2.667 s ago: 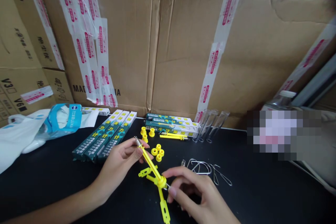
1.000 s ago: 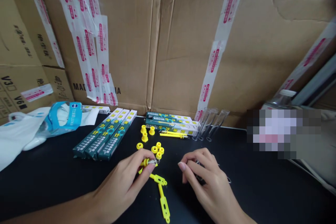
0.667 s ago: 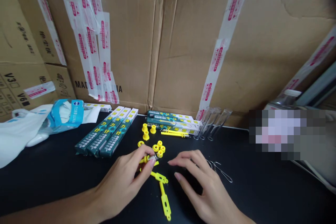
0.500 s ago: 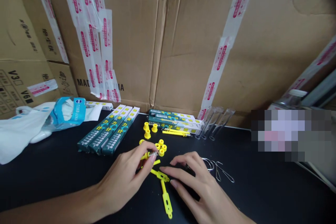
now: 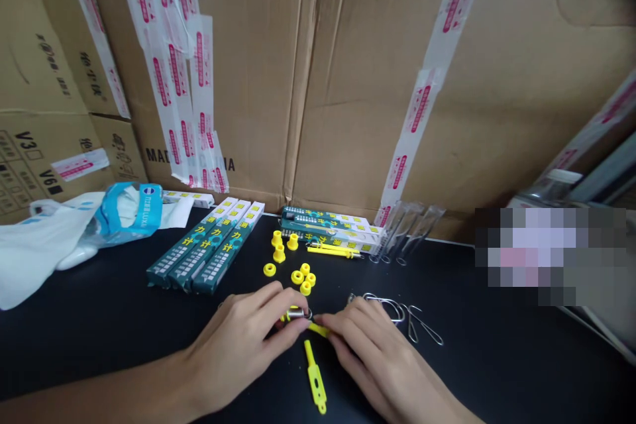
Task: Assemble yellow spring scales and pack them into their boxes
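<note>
Pinched between thumb and fingers of my left hand (image 5: 248, 338) is a small metal spring (image 5: 297, 313) with a yellow plastic piece at its end; a wire loop points right. The fingers of my right hand (image 5: 375, 344) close on a yellow plastic rod (image 5: 319, 330), whose end meets the spring's loop by my left thumb. Whether the two are hooked together I cannot tell. Just below lies another yellow rod with a flat slotted end (image 5: 316, 381). Beyond my hands are several small yellow caps (image 5: 279, 254) and yellow rings (image 5: 269, 269).
Bent metal hooks (image 5: 420, 326) lie right of my right hand. Further back are long green-and-white boxes (image 5: 203, 245), assembled yellow rods (image 5: 335, 252) and clear tubes (image 5: 410, 232). A blue-and-white plastic pack (image 5: 132, 212) sits left. Cardboard (image 5: 348, 93) walls the back.
My left hand has moved slightly right and down with the spring. My right hand has closed on a yellow rod from the table, and both hands now meet.
</note>
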`<state>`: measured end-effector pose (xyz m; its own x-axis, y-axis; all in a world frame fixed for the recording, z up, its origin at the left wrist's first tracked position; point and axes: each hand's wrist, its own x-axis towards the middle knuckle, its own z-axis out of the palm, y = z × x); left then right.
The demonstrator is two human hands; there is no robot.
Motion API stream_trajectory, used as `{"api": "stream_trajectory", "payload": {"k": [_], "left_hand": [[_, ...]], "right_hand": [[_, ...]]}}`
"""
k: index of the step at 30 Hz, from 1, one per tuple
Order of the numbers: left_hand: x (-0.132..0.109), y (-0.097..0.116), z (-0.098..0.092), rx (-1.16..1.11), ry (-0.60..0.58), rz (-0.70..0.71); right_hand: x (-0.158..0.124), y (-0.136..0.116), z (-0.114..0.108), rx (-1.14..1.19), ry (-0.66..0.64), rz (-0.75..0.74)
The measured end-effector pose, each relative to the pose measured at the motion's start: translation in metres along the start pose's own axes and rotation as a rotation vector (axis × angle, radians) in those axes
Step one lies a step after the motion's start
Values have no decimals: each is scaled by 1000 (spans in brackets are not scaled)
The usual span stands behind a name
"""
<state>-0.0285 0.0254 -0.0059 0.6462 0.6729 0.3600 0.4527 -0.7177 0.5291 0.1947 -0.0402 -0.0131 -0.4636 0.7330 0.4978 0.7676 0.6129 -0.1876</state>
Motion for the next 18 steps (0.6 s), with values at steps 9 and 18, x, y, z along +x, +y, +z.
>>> {"api": "stream_trajectory", "payload": {"k": [9, 18], "left_hand": [[-1, 2, 0, 1, 45, 26], [0, 6, -5, 22, -24, 108]], "right_hand": [[-5, -6, 4, 395, 165, 255], [2, -13, 10, 1110, 190, 643]]}}
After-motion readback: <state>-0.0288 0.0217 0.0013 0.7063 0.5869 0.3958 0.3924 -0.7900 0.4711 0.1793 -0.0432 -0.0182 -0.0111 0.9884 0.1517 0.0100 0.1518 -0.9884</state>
